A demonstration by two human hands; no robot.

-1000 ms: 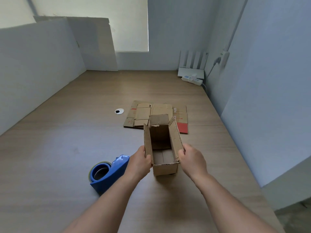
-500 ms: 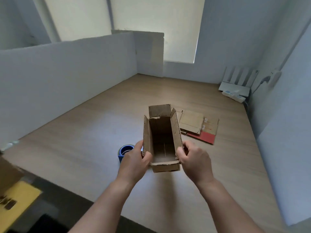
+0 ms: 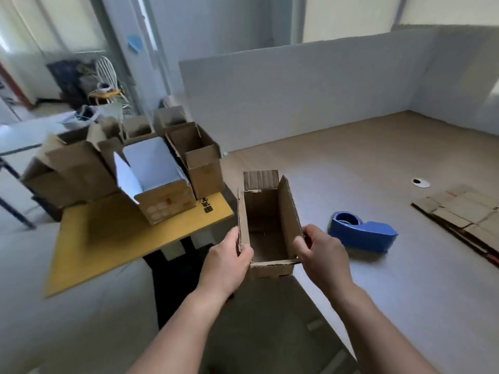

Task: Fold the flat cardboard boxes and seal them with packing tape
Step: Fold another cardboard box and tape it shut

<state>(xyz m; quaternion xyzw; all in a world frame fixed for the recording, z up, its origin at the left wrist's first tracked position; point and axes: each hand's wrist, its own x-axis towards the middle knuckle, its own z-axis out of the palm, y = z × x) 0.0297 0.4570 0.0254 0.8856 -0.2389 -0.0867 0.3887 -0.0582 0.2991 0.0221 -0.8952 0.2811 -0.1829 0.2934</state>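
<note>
Over the near left edge of the wooden table [image 3: 351, 157], I held the small cardboard box [image 3: 266, 211] up between both hands, clear of the surface.

- Box: plain brown corrugated board, erected, top open and facing me. The far flap stood upright with its fluting showing, the two long side flaps stood up, and the near flap hung outward toward me. The floor inside looked closed; the view was too blurred to show a seam.
- Left hand [image 3: 226, 263]: gripped the left side flap, thumb over its edge.
- Right hand [image 3: 321, 255]: gripped the right side flap the same way.
- Blue tape dispenser [image 3: 361, 234]: lay on the table just right of the box, not touching it.
- Flat cardboard blanks [image 3: 464, 211]: lay stacked at the far right.
- Yellow board [image 3: 121, 247]: sat left of the table and carried several open boxes, one white-lined [image 3: 154, 168].
</note>
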